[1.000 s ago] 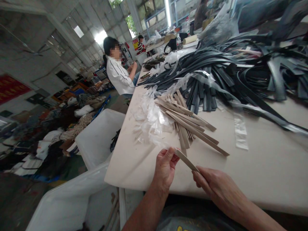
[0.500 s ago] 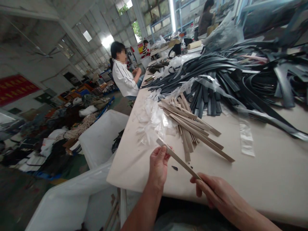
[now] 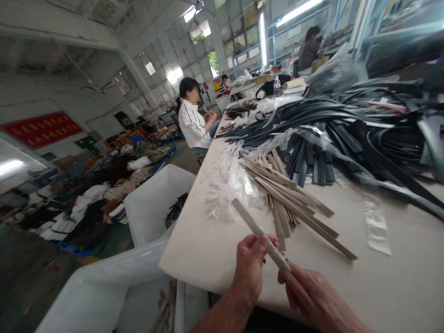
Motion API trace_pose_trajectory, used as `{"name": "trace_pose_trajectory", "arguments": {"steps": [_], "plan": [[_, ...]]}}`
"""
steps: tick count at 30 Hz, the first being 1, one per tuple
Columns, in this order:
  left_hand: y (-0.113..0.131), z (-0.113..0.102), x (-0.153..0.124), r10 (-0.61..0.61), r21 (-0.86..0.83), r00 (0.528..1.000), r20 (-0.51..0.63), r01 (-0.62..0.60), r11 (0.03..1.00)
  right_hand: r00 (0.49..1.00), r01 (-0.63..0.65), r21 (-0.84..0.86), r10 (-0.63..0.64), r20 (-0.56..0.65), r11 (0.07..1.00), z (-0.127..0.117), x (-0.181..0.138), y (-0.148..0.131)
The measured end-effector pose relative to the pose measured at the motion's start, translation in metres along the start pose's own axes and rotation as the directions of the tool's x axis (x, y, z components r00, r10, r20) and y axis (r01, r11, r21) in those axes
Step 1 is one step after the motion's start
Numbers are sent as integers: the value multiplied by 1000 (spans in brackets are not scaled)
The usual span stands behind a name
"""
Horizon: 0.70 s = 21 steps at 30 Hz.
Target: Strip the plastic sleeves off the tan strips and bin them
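Observation:
A narrow grey-beige strip (image 3: 248,217) slants across the front of the table, held between both hands. My left hand (image 3: 252,263) pinches it near its middle, thumb on top. My right hand (image 3: 312,291) is closed around its lower end, which is hidden in the fingers. The upper end of the strip sticks out free toward crumpled clear plastic (image 3: 236,180). Just beyond my hands lies a loose pile of similar beige strips (image 3: 294,199), fanned out on the table.
Long black straps (image 3: 312,138) are heaped across the right of the table (image 3: 194,249). A flat clear plastic sleeve (image 3: 376,226) lies at the right. White bins (image 3: 152,199) stand left of the table edge. A person in a white jacket (image 3: 194,120) sits farther along.
My left hand has slid along the strip closer to my right hand, leaving more of the upper end free. The strip's pale face now shows more. The camera view has shifted.

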<state>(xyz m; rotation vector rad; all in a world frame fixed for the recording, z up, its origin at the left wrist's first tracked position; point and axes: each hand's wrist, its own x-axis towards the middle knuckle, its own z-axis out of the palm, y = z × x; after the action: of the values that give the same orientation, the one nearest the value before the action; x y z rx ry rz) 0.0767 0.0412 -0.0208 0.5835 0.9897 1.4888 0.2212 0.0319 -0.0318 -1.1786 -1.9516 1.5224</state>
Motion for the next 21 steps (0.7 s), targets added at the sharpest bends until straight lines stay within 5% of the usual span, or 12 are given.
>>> {"name": "trace_pose_trajectory", "arguments": {"steps": [4, 9, 15, 21], "plan": [[-8, 0, -5, -96, 0, 991, 92, 96, 995, 999, 33, -38, -34, -22, 999, 2, 5, 2], [10, 3, 1, 64, -77, 993, -102, -72, 994, 999, 38, -93, -39, -15, 995, 7, 6, 3], [-1, 1, -9, -2, 13, 1000, 21, 2, 1000, 1000, 16, -53, -17, -10, 998, 10, 10, 9], [19, -1, 3, 158, -72, 975, -155, -170, 983, 999, 45, -123, -46, -6, 991, 13, 10, 10]]}}
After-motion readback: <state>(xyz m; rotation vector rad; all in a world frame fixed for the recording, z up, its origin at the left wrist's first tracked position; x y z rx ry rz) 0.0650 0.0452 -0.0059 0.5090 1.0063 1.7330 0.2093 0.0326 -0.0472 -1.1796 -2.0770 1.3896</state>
